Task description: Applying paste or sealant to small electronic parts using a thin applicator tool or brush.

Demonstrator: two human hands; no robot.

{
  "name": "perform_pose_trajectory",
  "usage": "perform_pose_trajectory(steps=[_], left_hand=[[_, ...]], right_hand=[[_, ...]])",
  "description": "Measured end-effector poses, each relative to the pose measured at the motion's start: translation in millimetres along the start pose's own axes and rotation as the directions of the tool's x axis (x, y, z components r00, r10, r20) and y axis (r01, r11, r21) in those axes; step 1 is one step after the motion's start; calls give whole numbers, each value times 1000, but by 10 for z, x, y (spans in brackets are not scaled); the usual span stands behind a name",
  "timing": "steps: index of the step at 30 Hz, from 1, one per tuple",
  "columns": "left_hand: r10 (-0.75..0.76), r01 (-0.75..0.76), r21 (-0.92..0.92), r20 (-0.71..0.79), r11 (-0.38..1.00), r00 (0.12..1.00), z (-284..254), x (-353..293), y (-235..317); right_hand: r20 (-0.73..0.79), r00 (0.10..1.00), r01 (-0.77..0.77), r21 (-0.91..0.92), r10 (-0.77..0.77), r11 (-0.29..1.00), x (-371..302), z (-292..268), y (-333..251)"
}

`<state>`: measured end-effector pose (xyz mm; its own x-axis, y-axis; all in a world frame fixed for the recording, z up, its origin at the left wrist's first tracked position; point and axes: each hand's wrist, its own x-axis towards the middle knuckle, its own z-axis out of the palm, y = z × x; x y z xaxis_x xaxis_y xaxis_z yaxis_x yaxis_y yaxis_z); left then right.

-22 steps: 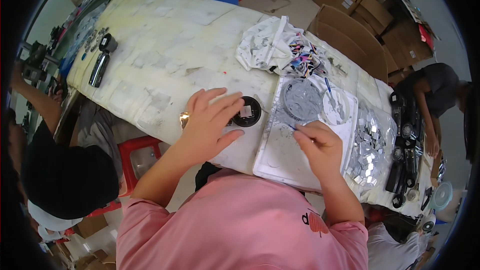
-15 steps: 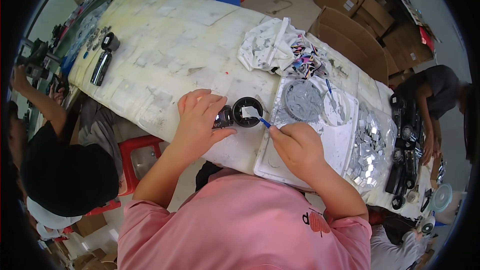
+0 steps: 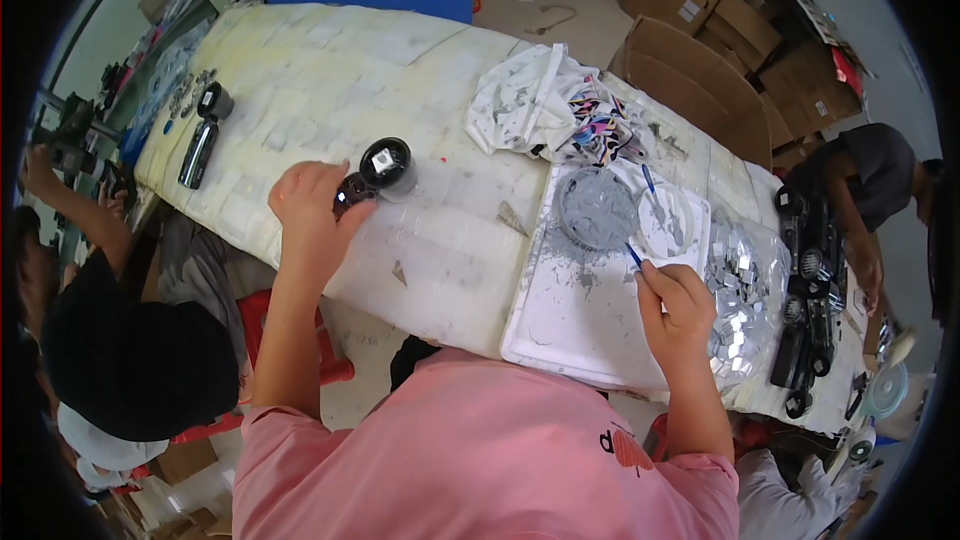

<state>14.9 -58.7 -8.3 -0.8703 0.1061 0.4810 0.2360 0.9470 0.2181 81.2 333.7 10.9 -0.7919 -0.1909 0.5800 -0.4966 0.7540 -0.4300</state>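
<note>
Around the dark body of a black handheld appliance [image 3: 388,166], my left hand [image 3: 312,208] has its fingers closed. The appliance's round head points up and has a small pale square patch at its centre. My right hand [image 3: 678,312] grips a thin blue-handled tool [image 3: 634,256]. Its tip reaches the near right rim of a round tub of grey paste [image 3: 597,208], and I cannot make out the tip itself. The tub stands on a white tray [image 3: 560,335] smeared with grey. Beside it, a second blue-handled tool [image 3: 650,180] rests in a white round lid [image 3: 668,225].
A stained cloth [image 3: 525,100] lies behind the tray. Small shiny squares [image 3: 745,290] fill a clear bag at its right. Black appliances [image 3: 805,290] crowd the table's right end; another one [image 3: 203,140] lies far left. Co-workers are on both sides.
My left hand and the appliance have moved left and away from me. My right hand has drawn the blue-handled tool off the round head and rightward to the paste tub.
</note>
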Motion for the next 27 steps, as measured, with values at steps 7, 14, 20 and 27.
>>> perform_pose_trajectory(steps=[7,14,20,27], left_hand=[[343,-358,-219,-104,908,933,201,652,1048],[349,-366,-157,-124,917,929,1082,1104,1435],[219,-202,-258,40,945,975,1103,1316,1461],[-27,118,-230,362,966,932,841,1453,1655]], right_hand=[[-31,928,-358,196,370,913,229,14,2],[108,738,-583,599,666,549,376,141,66],[72,759,-557,585,647,589,666,264,135],[-215,960,-168,79,181,983,1194,803,113]])
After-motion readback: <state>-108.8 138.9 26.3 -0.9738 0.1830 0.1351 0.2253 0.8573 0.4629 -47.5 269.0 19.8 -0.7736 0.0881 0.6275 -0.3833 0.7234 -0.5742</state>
